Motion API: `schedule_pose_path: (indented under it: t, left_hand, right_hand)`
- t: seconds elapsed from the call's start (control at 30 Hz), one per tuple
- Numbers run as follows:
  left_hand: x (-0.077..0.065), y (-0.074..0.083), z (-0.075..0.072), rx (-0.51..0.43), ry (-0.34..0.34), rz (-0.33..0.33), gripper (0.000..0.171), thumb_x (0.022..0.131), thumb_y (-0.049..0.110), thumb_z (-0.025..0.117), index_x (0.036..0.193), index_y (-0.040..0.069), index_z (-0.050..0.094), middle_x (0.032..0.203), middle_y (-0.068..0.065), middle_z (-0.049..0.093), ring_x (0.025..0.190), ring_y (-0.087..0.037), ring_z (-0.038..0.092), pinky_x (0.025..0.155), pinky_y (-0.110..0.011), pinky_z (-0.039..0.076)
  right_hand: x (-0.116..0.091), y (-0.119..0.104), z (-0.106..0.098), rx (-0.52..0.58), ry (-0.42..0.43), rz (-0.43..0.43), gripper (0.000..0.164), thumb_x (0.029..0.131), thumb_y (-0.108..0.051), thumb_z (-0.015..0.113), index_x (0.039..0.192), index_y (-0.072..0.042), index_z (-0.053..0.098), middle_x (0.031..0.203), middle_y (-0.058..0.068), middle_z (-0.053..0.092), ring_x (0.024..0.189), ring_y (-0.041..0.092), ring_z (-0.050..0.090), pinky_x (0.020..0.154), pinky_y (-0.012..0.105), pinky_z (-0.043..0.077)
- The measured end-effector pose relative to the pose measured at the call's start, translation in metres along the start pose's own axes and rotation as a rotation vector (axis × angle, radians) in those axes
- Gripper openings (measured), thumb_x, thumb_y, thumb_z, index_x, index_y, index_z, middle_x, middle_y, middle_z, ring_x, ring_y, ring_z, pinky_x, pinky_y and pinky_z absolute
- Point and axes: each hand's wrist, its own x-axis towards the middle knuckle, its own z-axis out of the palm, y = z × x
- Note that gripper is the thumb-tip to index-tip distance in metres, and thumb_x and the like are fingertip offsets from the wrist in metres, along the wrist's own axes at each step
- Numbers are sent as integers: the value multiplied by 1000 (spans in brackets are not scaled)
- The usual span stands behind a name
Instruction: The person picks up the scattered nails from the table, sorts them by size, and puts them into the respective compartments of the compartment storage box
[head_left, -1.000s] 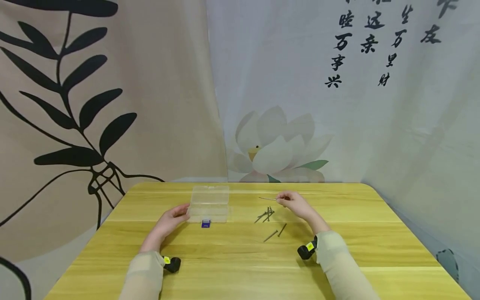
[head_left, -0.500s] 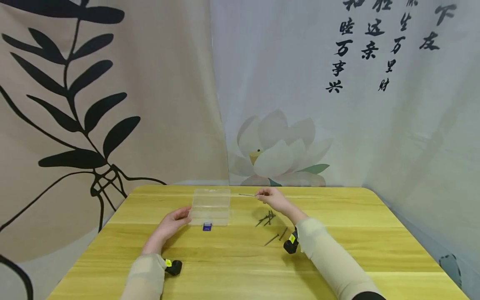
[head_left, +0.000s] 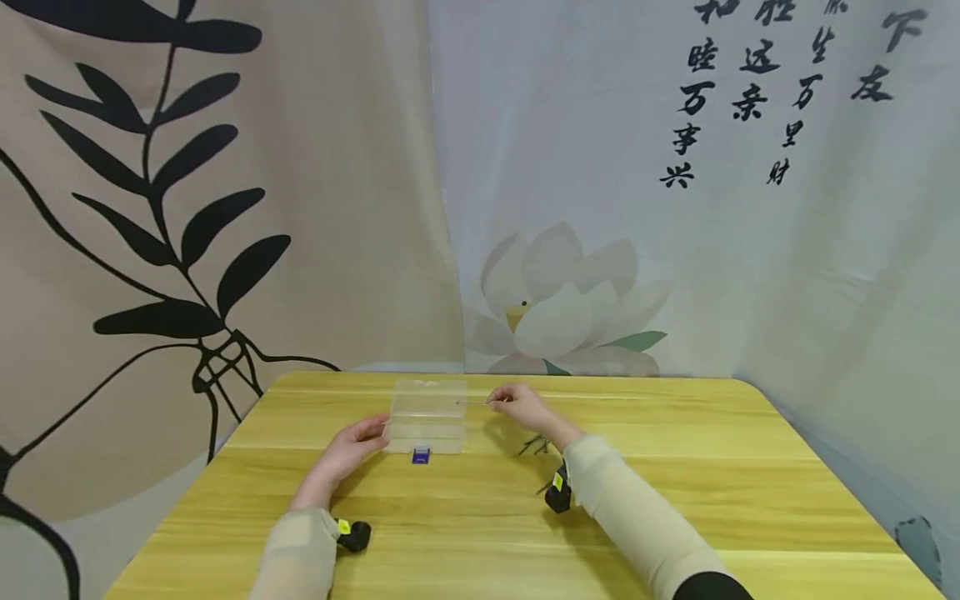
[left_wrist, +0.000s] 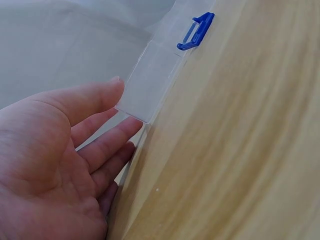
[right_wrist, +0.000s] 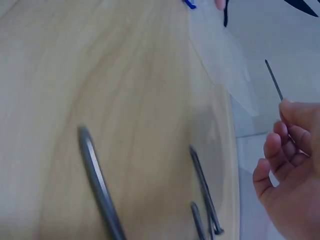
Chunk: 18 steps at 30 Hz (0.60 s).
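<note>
A clear plastic box [head_left: 425, 432] lies with its lid [head_left: 429, 396] laid back and a blue latch [head_left: 421, 456] at its front. At its left end my left hand [head_left: 348, 454] touches it; in the left wrist view, the thumb and loosely extended fingers [left_wrist: 112, 145] meet the box's corner. My right hand [head_left: 522, 408] pinches a nail [right_wrist: 273, 79] between thumb and forefinger near one end. The nail's tip points left, over the lid's right edge in the head view. Several more nails [right_wrist: 205, 187] lie on the table, partly hidden behind the right arm in the head view.
The wooden table [head_left: 420, 533] ends at a far edge close behind the lid. Behind it hangs a printed cloth [head_left: 360, 208]. A black wrist camera [head_left: 557, 493] sits low near the loose nails, and another wrist camera [head_left: 355, 536] is at the left sleeve.
My right hand has carried the nail leftward from beyond the loose nails to the box's lid. The left hand has stayed at the box's left end. The head view has shifted slightly.
</note>
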Motion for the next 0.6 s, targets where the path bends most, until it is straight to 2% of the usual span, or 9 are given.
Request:
schedule_pose_path:
  t: [0.2,0.47,0.6]
  left_hand:
    - [2,-3,0,6,-2,12,50,97,13,60,143,0,45,139,-27,47,129,-41,42,106,-53,33]
    - [3,-4,2,1,3,-1,49,97,13,60,143,3,47,139,-26,47,129,-41,42,106,-54,33]
    - [3,-4,2,-4,5,-4,49,96,13,61,142,3,48,139,-26,48,129,-41,42,105,-53,33]
  right_hand:
    - [13,1,16,-35,-22,-23,18,98,-9,57,104,3,68,98,5,65,84,13,55,74,30,48]
    - [21,-3,29,-117,-52,-81,15,96,-4,56,97,1,70,92,5,66,78,11,52,71,28,45]
    - [22,-6,34,-126,-56,-73,14,96,-3,57,96,1,70,90,5,66,76,12,51,70,28,45]
